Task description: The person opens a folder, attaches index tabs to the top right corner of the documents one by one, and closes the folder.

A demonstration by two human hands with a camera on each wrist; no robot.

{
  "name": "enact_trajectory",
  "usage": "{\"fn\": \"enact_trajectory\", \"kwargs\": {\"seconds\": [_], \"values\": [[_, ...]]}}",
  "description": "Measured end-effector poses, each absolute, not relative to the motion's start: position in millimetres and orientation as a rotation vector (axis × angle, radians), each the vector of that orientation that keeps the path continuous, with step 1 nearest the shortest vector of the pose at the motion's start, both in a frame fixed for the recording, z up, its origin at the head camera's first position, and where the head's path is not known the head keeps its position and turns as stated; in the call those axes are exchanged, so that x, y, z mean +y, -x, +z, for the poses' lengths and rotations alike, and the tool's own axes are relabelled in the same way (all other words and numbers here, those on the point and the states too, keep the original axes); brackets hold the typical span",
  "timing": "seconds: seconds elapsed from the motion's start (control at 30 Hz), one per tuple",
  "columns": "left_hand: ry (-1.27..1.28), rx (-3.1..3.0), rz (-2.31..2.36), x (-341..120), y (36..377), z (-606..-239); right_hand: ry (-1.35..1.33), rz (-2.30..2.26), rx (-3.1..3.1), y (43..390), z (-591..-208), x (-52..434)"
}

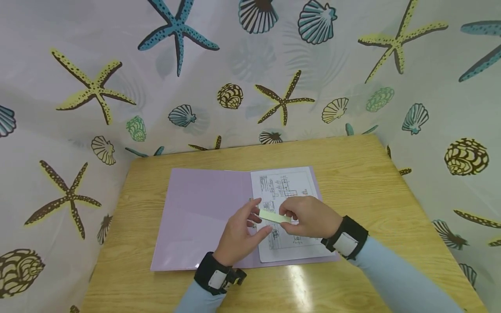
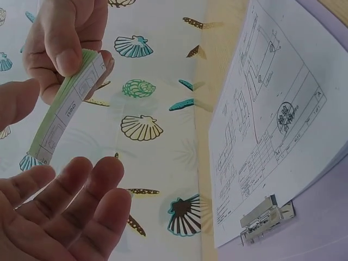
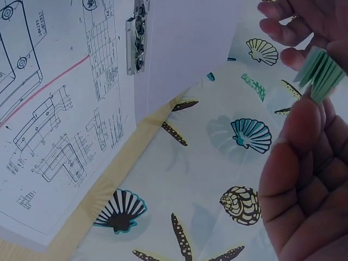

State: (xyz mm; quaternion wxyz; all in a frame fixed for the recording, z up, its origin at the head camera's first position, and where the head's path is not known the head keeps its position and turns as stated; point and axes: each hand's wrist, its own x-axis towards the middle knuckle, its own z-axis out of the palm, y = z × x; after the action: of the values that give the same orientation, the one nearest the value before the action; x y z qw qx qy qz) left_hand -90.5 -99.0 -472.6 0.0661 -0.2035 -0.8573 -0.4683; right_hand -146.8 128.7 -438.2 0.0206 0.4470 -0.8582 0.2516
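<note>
A narrow pad of light green sticky notes (image 1: 273, 216) is raised over the open folder. My right hand (image 1: 311, 216) pinches one end of it between thumb and fingers. In the left wrist view the pad (image 2: 64, 111) shows a printed white backing, and in the right wrist view its green sheets (image 3: 321, 73) fan apart at the end. My left hand (image 1: 239, 234) is beside the pad's other end, thumb and fingers spread and relaxed around it. Beneath the hands lies a lilac folder (image 1: 207, 208) with printed technical drawings (image 1: 285, 184) in its right half.
A metal clip (image 2: 266, 219) holds the drawing sheets at the folder's spine. The folder lies on a wooden table (image 1: 352, 174). A white cloth with starfish and shell prints (image 1: 231, 56) hangs behind and beside the table.
</note>
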Motion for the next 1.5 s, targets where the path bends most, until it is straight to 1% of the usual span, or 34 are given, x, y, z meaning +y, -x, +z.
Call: {"fn": "enact_trajectory", "kwargs": {"seconds": [0.17, 0.37, 0.47, 0.73, 0.8, 0.93, 1.2, 1.5], "values": [[0.708, -2.593, -1.346, -98.9, 90.3, -470.4, -1.437, 0.74, -2.641, 142.0, -440.8, 127.0], [0.696, -2.597, -1.348, -99.2, 89.1, -474.5, -1.446, 0.805, -2.632, 138.8, -449.3, 125.5], [0.673, -2.577, -1.369, -99.6, 88.3, -476.4, -1.423, 0.973, -2.631, 138.8, -455.3, 126.6], [0.637, -2.494, -1.404, -100.4, 86.9, -474.9, -1.282, 1.657, -2.694, 134.2, -470.3, 126.2], [0.64, -2.482, -1.406, -100.1, 86.8, -475.7, -1.257, 1.726, -2.667, 132.0, -471.9, 124.3], [0.652, -2.477, -1.386, -98.8, 87.3, -477.5, -1.201, 1.718, -2.592, 127.1, -467.1, 118.9], [0.687, -2.475, -1.331, -96.7, 88.0, -479.3, -1.132, 1.691, -2.599, 117.3, -439.3, 112.7], [0.65, -2.489, -1.336, -95.3, 86.8, -480.5, -1.111, 1.716, -2.565, 116.2, -439.2, 112.0]]}}
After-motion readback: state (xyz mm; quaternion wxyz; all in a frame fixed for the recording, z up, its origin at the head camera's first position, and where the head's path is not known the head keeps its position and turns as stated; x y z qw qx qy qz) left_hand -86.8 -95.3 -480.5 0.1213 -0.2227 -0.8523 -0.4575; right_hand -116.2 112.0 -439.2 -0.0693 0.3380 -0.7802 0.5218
